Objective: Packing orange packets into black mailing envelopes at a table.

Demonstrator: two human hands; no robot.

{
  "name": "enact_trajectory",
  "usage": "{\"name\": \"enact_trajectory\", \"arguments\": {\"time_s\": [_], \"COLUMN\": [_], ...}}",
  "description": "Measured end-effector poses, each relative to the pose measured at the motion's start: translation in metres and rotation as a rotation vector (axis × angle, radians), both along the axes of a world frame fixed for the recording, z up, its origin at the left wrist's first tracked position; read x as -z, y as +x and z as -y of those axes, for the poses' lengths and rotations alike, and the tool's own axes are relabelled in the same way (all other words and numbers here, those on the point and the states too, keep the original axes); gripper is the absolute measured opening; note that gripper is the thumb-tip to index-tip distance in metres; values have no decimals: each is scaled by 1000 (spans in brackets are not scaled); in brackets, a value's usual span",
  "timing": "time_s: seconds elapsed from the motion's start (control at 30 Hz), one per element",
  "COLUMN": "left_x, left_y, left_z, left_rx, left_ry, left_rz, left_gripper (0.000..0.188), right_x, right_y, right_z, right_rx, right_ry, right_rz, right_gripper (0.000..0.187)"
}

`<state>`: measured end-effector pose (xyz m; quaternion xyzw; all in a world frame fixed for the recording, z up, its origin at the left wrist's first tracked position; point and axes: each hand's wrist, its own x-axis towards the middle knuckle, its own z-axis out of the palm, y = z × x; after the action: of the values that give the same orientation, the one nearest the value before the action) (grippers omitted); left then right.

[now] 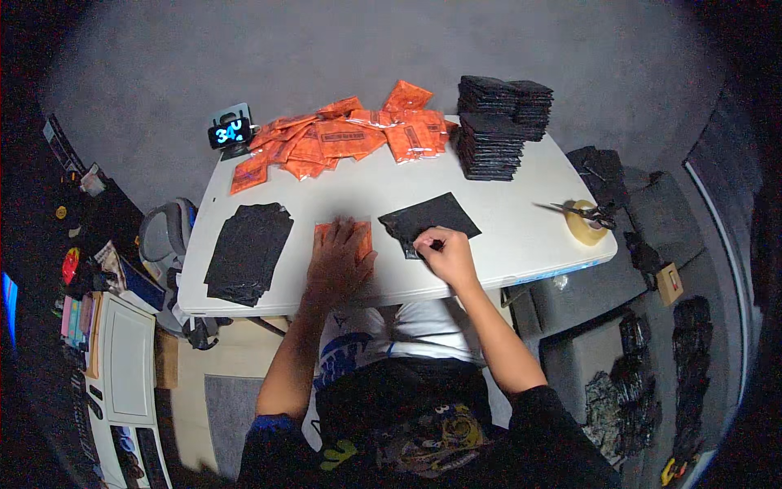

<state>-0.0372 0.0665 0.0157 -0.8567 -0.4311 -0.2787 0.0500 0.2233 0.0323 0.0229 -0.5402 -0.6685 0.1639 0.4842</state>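
My left hand [340,251] lies flat with its fingers stretched over an orange packet [364,236] near the table's front edge, hiding most of it. To its right, my right hand [446,254] is closed in a pinch at the near edge of a flat black plastic mailer bag [440,218]. The fingertips and the bag's corner beneath them are partly hidden. Left of my left hand lies a loose pile of flat black bags [248,253]. Beyond both hands, a heap of orange packets [342,138] in clear wrap spreads across the far side.
Stacks of black parcels [491,147] stand at the far right of the white table [521,212]. Black scissors [601,217] rest on a tape roll [585,232] by the right edge. A lit display [230,130] stands far left. More black packages [691,367] lie on the grey sofa.
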Motion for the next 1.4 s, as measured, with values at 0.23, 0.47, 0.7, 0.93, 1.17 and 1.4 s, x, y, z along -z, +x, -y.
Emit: {"name": "enact_trajectory", "arguments": {"time_s": [0.23,0.47,0.7,0.93,1.17,1.4], "left_x": [1,-22,-14,-11,4,-5], "left_y": [3,44,48,46,27,-13], "left_z": [-4,10,3,-1,-18,-20], "left_rx": [135,245,191,200,158,10], "left_ry": [21,-70,10,3,-52,-119], "left_rz": [132,182,157,81,110,-109], "left_gripper": [37,37,35,37,47,58], "right_x": [-4,5,-8,-16,-24,-22], "right_y": [-4,-9,-21,-17,-16,-11], "right_z": [1,-5,-9,-33,-38,-37], "right_rx": [41,14,5,58,60,53], "right_ry": [-64,-1,-127,-100,-147,-137], "right_rz": [-51,-189,-114,52,97,208], "right_gripper": [5,7,33,44,33,28]}}
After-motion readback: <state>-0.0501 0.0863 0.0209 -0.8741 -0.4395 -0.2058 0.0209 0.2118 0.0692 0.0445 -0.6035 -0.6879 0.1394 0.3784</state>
